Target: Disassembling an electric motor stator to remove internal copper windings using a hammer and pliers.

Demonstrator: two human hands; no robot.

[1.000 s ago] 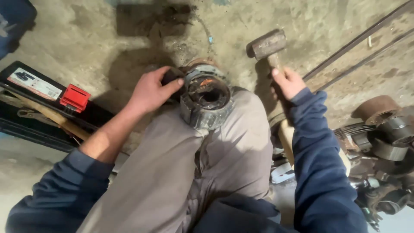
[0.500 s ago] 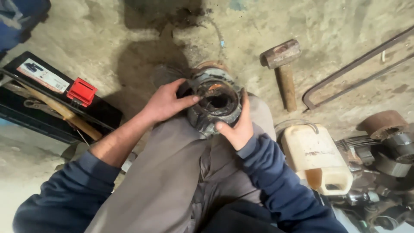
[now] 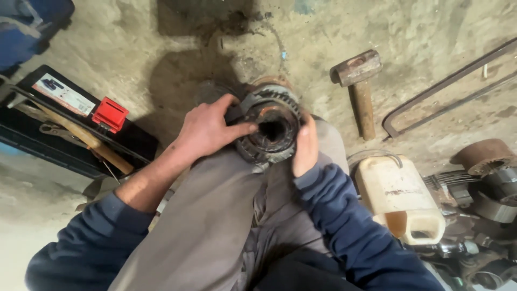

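Bracing the round metal hub [image 3: 269, 129] on our knee, just left of the hammer [image 3: 358, 86], our left hand [image 3: 207, 129] and right hand [image 3: 305, 148] clasp its rim; it looks heavy, stiff and greasy.

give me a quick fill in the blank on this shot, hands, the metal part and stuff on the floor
1. Both hands, the left hand and the right hand, grip the round, greasy metal gear hub, which rests on the person's ____.
2. The rusty-headed hammer with a wooden handle lies on the dirt floor, held by ____ hand.
3. The red plastic cap sits on a ____ box-shaped battery.
4. The white plastic jug lies to the person's ____.

Missing words: knee; neither; black; right
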